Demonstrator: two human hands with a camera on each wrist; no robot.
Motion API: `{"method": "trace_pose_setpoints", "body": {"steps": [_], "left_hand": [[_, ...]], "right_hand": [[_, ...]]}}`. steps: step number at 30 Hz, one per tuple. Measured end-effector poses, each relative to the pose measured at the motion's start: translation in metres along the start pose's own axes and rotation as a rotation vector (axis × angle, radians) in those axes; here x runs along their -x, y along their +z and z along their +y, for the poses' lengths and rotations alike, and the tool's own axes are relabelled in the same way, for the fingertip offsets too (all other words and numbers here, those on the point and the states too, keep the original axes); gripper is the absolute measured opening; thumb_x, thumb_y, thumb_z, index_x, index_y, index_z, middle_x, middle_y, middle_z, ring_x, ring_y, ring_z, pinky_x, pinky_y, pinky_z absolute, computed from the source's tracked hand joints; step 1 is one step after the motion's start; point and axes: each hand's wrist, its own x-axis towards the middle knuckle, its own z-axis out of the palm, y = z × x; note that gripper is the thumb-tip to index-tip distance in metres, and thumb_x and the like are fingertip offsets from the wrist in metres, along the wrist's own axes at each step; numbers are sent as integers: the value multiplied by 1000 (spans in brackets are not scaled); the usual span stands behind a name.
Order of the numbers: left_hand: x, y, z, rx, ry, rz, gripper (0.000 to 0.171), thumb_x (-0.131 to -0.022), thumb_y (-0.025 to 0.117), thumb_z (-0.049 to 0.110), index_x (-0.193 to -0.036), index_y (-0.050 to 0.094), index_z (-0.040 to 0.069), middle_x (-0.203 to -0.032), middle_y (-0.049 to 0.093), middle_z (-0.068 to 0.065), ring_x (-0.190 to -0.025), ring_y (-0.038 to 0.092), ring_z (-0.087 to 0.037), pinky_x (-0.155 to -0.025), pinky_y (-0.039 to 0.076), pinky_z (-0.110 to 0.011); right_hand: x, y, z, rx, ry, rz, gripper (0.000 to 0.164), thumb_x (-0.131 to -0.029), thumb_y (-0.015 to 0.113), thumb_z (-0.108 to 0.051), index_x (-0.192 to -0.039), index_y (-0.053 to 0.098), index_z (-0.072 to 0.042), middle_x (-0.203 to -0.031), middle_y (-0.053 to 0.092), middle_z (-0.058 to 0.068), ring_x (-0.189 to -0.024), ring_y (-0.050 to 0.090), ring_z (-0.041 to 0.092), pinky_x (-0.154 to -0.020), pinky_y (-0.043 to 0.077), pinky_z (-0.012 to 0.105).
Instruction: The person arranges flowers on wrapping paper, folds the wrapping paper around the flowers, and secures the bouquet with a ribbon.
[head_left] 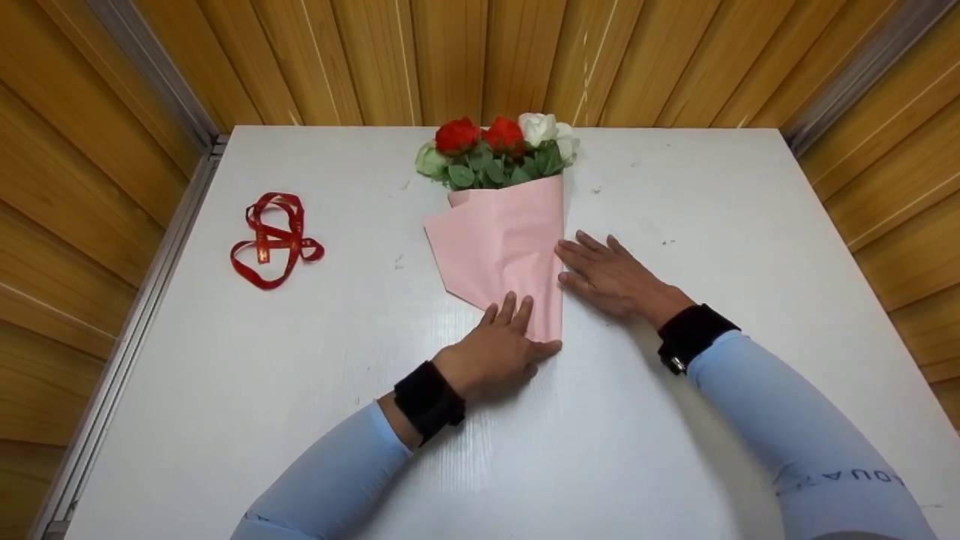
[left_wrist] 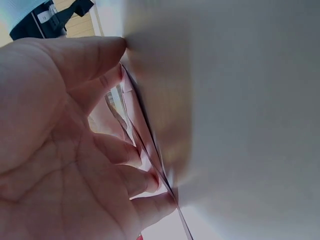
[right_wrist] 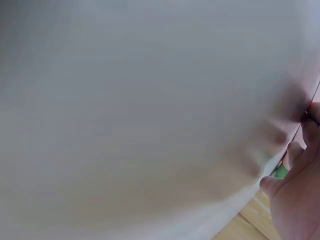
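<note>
A bouquet of red and white roses (head_left: 504, 137) with green leaves lies on the white table, its stems covered by folded pink wrapping paper (head_left: 487, 232). My left hand (head_left: 495, 352) rests on the paper's lower end, fingers spread and thumb at the bottom corner. In the left wrist view the fingertips (left_wrist: 159, 205) of that hand touch the paper's edge (left_wrist: 150, 135). On the other side, my right hand (head_left: 611, 277) lies with extended fingers against the straight right edge of the wrap. The right wrist view shows part of that hand (right_wrist: 300, 185) at the paper's edge.
A loosely looped red ribbon (head_left: 274, 244) with gold markings lies on the left of the white table (head_left: 300, 397). Wood-patterned panels (head_left: 450, 60) stand behind the table and along both sides. A metal rail (head_left: 135, 330) follows the left edge.
</note>
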Motion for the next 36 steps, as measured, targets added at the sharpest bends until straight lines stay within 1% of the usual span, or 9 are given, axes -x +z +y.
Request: {"method": "trace_pose_setpoints", "body": {"steps": [5,11,15,18,22,24,27,32,36], "left_hand": [[1,0,0,32,0,3,53,-111,52,31,-162,41,41,-173,10,-28,-161,5,-48,-129,18,-59],[0,1,1,30,-7,-4,53,-111,53,32,-161,40,42,-174,9,-26,-161,4,-47,-129,17,-58],[1,1,1,25,-6,4,53,-111,52,33,-162,39,42,-174,9,-26,-161,5,-47,-129,18,-58],[2,1,1,30,-3,9,53,-111,52,33,-162,40,41,-174,11,-26,-161,5,-48,-129,18,-58],[3,0,0,41,-18,-1,53,-111,52,33,-162,39,41,-174,9,-26,-162,4,-47,-130,16,-57],[3,0,0,30,-22,-3,53,-111,52,33,-162,39,41,-174,10,-26,-162,4,-47,-130,16,-57],[1,1,-1,15,-12,0,54,-111,52,33,-162,39,40,-173,10,-27,-161,5,-48,-130,17,-57],[1,3,-1,30,-7,-2,54,-111,53,32,-162,40,40,-173,9,-28,-161,4,-48,-130,16,-58],[0,3,0,33,-9,-2,54,-111,53,32,-162,40,40,-174,9,-27,-161,4,-48,-130,16,-58]], "right_hand": [[6,5,-11,26,-3,-6,75,-113,31,-56,-168,21,-7,-176,20,9,-165,11,31,-130,8,61],[35,16,-23,68,-60,-2,75,-112,35,-56,-167,24,-7,-175,21,9,-164,14,30,-130,10,59],[62,24,-31,81,-130,31,73,-111,42,-54,-166,31,-8,-174,28,9,-163,19,30,-130,13,58],[79,30,-36,91,-208,54,70,-109,49,-52,-164,37,-9,-172,34,6,-162,25,29,-129,16,57],[90,34,-40,105,-295,90,63,-109,53,-46,-161,44,-11,-169,41,3,-159,32,28,-126,21,56],[90,34,-41,97,-292,94,59,-110,51,-42,-161,45,-12,-168,42,2,-159,32,27,-127,21,56],[84,31,-38,69,-236,74,57,-112,48,-39,-163,42,-14,-169,40,1,-160,29,26,-128,18,55],[64,24,-27,-15,-150,35,57,-114,42,-41,-165,36,-16,-171,36,0,-162,23,27,-130,12,57],[46,18,-17,-36,-114,52,56,-114,41,-39,-165,37,-14,-170,37,4,-162,23,30,-129,12,60]]}}
